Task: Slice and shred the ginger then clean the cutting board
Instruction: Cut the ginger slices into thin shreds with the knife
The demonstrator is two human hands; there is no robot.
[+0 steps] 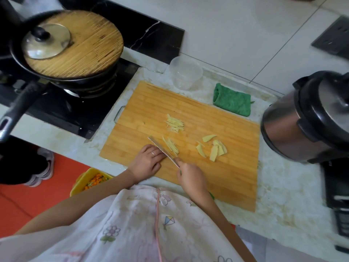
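While our right hand grips the knife, left hand curled flat, we shred ginger (slices come next).

I see an orange-tan cutting board with a banded bamboo grain, and pale yellow ginger on it. The cloth is deep green. The desk is whitish marble with brownish mottling. The pan is black under a straw-coloured striped lid. The floor is red-orange. My garment is white with pastel cartoon prints and pink piping.
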